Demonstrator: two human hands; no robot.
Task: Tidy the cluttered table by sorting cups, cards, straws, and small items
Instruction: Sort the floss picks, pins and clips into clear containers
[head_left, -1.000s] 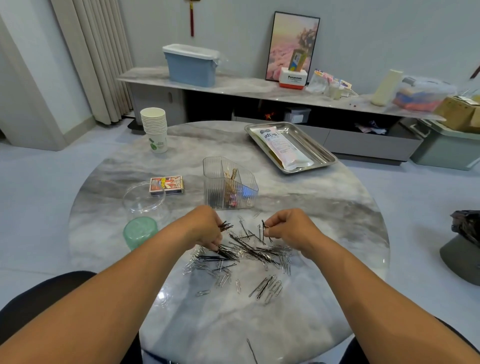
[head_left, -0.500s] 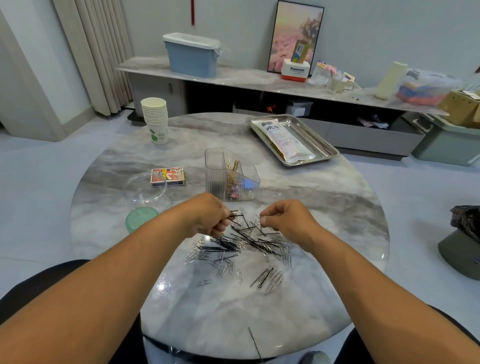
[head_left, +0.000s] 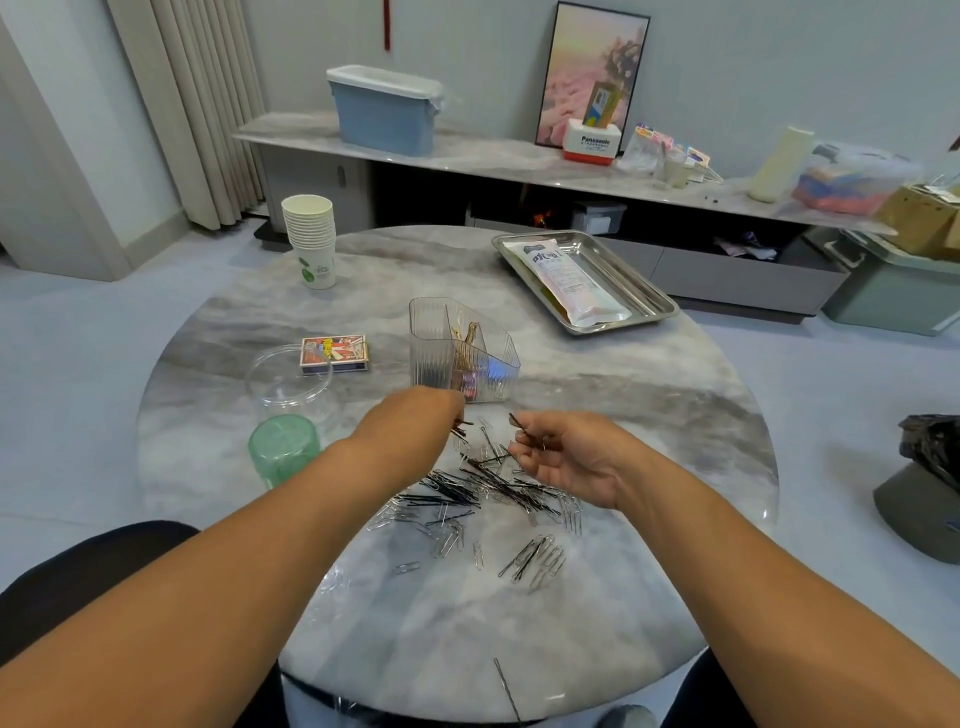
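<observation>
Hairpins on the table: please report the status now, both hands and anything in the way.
Left hand grips dark hairpins; right hand pinches one hairpin. Mixed pile of pins and paper clips on table, unsorted. Clear organizer just beyond hands, path unobstructed.

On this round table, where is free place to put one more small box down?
Bare marble lies between the paper cup stack and the steel tray, and right of the clear organizer, below the tray. The near middle is crowded with pins and clips under both hands.
</observation>
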